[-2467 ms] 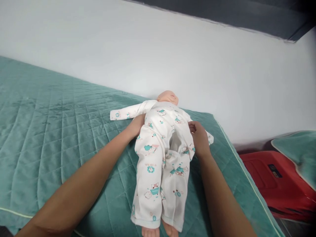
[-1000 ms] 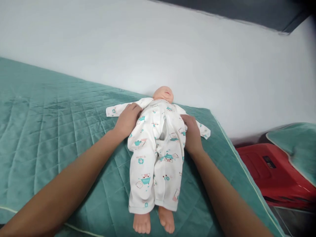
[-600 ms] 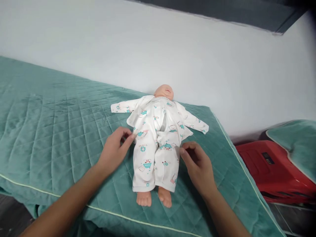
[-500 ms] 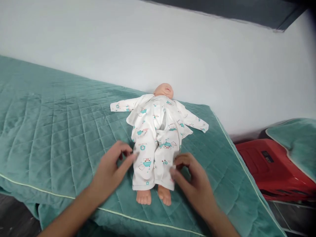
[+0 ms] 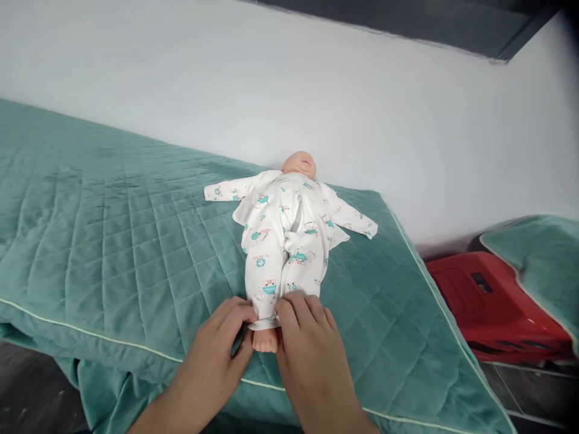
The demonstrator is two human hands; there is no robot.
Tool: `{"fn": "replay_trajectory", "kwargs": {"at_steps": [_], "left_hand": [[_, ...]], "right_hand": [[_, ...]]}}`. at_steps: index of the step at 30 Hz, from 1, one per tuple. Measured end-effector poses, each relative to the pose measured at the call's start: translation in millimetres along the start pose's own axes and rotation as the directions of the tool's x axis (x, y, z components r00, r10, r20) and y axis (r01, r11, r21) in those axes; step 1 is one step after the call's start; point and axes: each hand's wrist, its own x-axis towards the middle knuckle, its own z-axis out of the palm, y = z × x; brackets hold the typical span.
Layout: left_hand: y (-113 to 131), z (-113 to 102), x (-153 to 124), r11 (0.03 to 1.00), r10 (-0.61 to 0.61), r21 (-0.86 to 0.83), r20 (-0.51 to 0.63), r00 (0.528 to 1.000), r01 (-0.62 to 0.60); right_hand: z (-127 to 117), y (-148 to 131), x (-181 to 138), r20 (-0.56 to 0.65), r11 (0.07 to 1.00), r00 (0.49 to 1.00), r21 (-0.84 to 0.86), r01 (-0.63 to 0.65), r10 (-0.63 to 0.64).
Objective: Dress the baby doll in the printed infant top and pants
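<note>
White printed trousers (image 5: 266, 256), hands (image 5: 314, 355) at hem (image 5: 264, 325), smooth-headed doll (image 5: 298, 164), quilted green cover (image 5: 154, 253)

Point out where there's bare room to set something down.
Most room: the green quilt left of the doll, bordered by the wall and front piping. Narrower: the patch between doll and the quilt's right edge. Crowded: around the trouser cuff, between left hand and right hand.

Wall (image 5: 181, 90): pale, softly and evenly lit, greyer toward the right
Quilted cover (image 5: 113, 259): gentle sheen, stitching blurring with distance
Printed clothes (image 5: 265, 271): bright white — pattern readable, finest details smeared
Red case (image 5: 484, 301): faint gloss, shadowed underneath
Top right corner: nearly black — dark vignetting
</note>
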Motion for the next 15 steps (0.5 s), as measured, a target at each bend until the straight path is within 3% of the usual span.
{"fn": "replay_trajectory", "kwargs": {"at_steps": [4, 8, 12, 15], "left_hand": [[8.4, -5.9, -0.1, 0.997, -0.005, -0.082, -0.085, 0.996, -0.002], [8.0, -12.4, -14.4, 0.995, 0.053, -0.076, -0.198, 0.979, -0.069], [-5.6, -10.6, -30.1, 1.000, -0.006, 0.002, -0.266, 0.964, 0.007], [-2.7, -10.7, -29.4, 0.996, 0.017, 0.089, -0.323, 0.946, 0.013]], "right_hand": [[-2.8, 2.3, 2.0, -0.087, 0.995, 0.996, 0.095, 0.039, -0.031], [-22.4, -4.7, -1.3, -0.248, 0.957, 0.948, 0.161, 0.241, -0.197], [-27.4, -8.2, -10.7, -0.196, 0.909, 0.926, 0.209, 0.360, -0.322], [-23.5, 9.2, -23.0, -0.186, 0.895, 0.958, 0.356, 0.271, -0.216]]}}
